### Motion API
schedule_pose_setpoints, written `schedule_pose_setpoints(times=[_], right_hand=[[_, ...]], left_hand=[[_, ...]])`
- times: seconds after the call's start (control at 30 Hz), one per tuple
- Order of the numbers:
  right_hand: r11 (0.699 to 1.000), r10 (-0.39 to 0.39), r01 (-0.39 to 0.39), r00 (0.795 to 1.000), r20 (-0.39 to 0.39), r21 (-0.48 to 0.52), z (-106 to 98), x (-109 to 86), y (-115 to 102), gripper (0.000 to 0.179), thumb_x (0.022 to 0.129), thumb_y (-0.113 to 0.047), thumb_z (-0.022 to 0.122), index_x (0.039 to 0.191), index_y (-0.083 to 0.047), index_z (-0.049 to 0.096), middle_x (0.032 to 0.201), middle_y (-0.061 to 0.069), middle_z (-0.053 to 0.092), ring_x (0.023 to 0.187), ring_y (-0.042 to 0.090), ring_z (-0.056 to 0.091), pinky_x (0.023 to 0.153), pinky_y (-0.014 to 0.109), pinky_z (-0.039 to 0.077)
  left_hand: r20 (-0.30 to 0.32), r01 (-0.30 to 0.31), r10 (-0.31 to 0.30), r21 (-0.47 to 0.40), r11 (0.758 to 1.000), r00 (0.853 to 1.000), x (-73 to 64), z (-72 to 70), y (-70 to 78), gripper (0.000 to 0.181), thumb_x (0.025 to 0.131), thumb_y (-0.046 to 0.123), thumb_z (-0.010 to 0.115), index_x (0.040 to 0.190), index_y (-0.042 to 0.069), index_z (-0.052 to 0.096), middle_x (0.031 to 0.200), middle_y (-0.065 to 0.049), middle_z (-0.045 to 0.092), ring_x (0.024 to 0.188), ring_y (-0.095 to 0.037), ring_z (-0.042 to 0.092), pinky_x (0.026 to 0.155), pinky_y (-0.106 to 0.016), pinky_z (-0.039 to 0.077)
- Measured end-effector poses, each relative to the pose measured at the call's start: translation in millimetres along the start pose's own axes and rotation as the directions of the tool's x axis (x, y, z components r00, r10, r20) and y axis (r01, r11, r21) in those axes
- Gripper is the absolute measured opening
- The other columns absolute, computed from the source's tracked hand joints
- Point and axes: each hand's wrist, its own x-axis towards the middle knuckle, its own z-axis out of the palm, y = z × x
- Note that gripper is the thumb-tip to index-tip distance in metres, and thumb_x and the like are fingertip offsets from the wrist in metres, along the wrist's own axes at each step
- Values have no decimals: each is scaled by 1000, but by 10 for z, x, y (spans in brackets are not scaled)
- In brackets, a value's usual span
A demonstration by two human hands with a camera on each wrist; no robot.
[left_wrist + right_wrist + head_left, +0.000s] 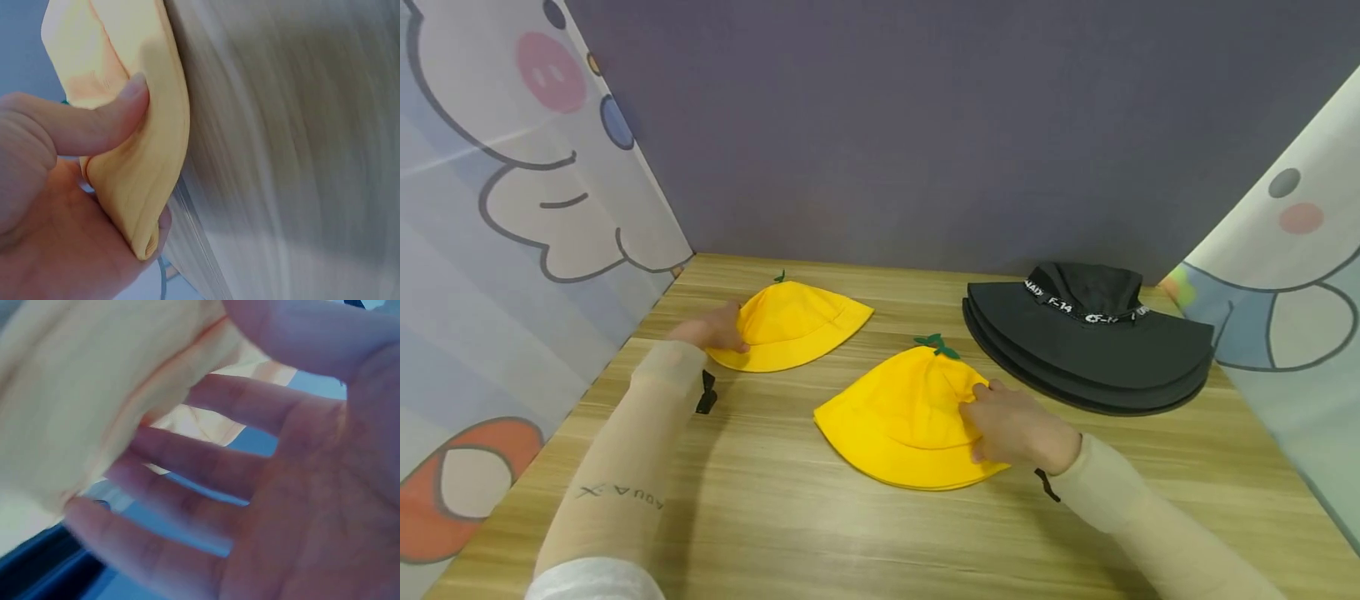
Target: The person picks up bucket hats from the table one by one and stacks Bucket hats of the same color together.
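Note:
On the left of the table, a yellow bucket hat (793, 321) with a green sprout on top has its left brim pinched by my left hand (718, 327). The left wrist view shows the thumb (115, 115) flat on the brim, other fingers underneath. My right hand (1022, 425) touches the right side of another yellow bucket hat (902, 408) in the middle, sprout also on top. A second brim edge shows beneath it. In the right wrist view the fingers (206, 456) are spread and nearly straight, their tips against the yellow cloth (94, 394).
A stack of black wide-brimmed hats (1097, 346) with white lettering on the band sits at the back right of the wooden table (760, 517). A grey panel (880, 133) rises behind. Cartoon-printed walls (475, 250) flank both sides.

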Motion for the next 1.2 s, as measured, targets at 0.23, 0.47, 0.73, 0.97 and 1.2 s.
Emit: schedule_pose_setpoints(times=[0.23, 0.47, 0.73, 0.97, 1.2], right_hand=[[1000, -3, 3, 1000, 28, -13, -78, 5, -25, 25, 78, -14, 85, 95, -9, 67, 100, 11, 59, 95, 34, 54, 81, 51, 50], [996, 75, -68, 988, 134, -57, -319, 129, 18, 29, 85, -28, 83, 105, -13, 67, 98, 3, 63, 88, 23, 58, 82, 50, 50], [989, 115, -113, 993, -13, 91, -698, 453, -36, 32, 97, -35, 70, 114, -8, 70, 95, 4, 64, 75, 20, 55, 67, 37, 47], [945, 131, -90, 985, -111, 315, -874, 918, -68, 31, 99, -31, 68, 77, -12, 58, 61, -1, 36, 50, 14, 32, 50, 28, 29], [932, 132, -104, 990, -58, 348, -912, 1323, -206, 40, 99, -34, 67, 66, -17, 54, 57, -2, 31, 49, 14, 28, 51, 30, 30]], left_hand=[[18, -3, 3, 6, 1000, 1000, 42, 67, 159, 89, 98, 21, 68, 155, -9, 8, 157, -39, 20, 140, -53, 33, 112, -67, 28], [26, 39, -39, 19, 999, 999, 27, 90, 287, 90, 96, 16, 68, 157, -6, 5, 157, -38, 22, 138, -52, 36, 111, -68, 30], [27, 88, -88, 18, 996, 996, 71, 107, 330, 91, 97, 15, 67, 159, -2, 4, 156, -37, 25, 137, -52, 37, 110, -68, 31], [30, 68, -69, 23, 997, 997, 79, 107, 352, 89, 97, 14, 67, 159, -1, 4, 157, -36, 25, 137, -50, 38, 110, -67, 31], [34, 5, -5, -12, 1000, 999, 81, 125, 317, 88, 97, 13, 68, 160, 2, 7, 158, -34, 25, 139, -50, 36, 112, -66, 30]])
